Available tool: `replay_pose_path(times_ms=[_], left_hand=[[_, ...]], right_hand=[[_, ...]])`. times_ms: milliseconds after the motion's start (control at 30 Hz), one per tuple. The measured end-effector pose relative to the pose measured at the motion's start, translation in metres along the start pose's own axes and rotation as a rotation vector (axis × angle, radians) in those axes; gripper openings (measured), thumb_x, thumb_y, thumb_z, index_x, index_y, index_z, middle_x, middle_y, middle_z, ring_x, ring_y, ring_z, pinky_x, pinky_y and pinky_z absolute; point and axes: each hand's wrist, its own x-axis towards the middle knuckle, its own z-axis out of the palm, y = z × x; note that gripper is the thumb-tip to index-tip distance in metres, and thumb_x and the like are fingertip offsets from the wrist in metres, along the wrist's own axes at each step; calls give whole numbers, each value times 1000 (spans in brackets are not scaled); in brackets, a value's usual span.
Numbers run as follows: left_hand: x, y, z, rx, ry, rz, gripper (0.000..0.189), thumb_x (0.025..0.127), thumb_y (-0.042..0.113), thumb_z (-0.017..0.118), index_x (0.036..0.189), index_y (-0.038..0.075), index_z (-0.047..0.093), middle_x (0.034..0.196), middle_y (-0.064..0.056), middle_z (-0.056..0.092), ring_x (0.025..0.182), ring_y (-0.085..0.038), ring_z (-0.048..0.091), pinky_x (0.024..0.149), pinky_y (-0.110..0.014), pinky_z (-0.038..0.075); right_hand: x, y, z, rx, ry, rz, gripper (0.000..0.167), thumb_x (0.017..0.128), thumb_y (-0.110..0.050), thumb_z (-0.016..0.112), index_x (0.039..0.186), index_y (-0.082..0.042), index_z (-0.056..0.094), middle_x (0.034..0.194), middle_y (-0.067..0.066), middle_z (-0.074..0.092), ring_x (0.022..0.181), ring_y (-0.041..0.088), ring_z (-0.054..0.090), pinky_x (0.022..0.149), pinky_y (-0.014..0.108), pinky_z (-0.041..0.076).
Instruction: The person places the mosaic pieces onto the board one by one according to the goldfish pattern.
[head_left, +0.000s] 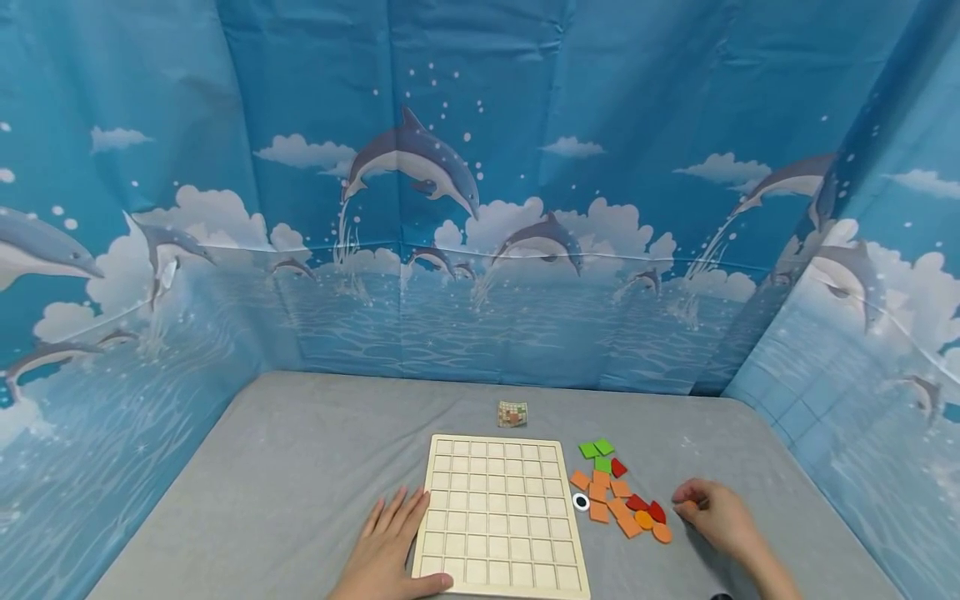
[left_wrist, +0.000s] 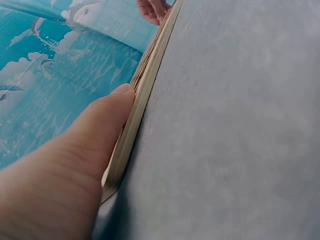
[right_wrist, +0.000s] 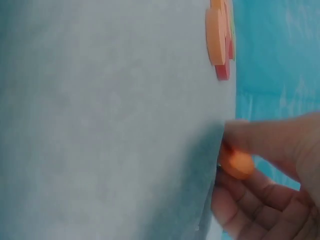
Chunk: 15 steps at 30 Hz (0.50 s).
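Note:
A cream grid board [head_left: 498,523] with rows of square cells lies on the grey surface. My left hand [head_left: 386,546] rests along its left edge, fingers straight, with the thumb over the near left corner; in the left wrist view the thumb [left_wrist: 95,130] lies against the board's rim. To the right of the loose pieces, my right hand [head_left: 718,517] pinches an orange rounded piece [right_wrist: 239,164] between thumb and fingers, low over the cloth. Nearest to that hand are an orange round piece [head_left: 662,533], a yellow-orange disc [head_left: 643,520] and a red piece [head_left: 657,512].
Right of the board lie several orange squares [head_left: 598,512], green squares [head_left: 603,465], another red piece [head_left: 618,467] and a white disc with a black centre [head_left: 581,502]. A small patterned card [head_left: 513,414] lies behind the board. A dolphin-print curtain [head_left: 480,325] surrounds the surface.

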Motion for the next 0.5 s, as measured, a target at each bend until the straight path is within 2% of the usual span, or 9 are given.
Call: replay_pose_path(times_ms=[100,333,500], left_hand=[[0,1,0,4,0,-4,110,72,81,51,151,10,27,152,-7,29,141,-31,17,110,-52,8],[0,1,-1,-6,1,-1,110,72,81,51,151,9,27,153,-7,28,141,-31,17,110,-53,9],[0,1,-2,-9,-7,-2,110,72,81,51,151,9,26,153,-8,28,141,-31,16,110,-53,8]], right_hand=[[-2,-1,-2,13,18,8,3,81,-1,69,85,-2,68,75,1,61,65,18,52,56,32,47],[-8,-1,-4,10,47,32,10,80,-5,73,87,1,68,70,0,56,63,17,50,53,30,44],[-12,-2,-4,14,54,25,10,81,-6,73,88,0,69,74,0,61,65,17,54,55,31,48]])
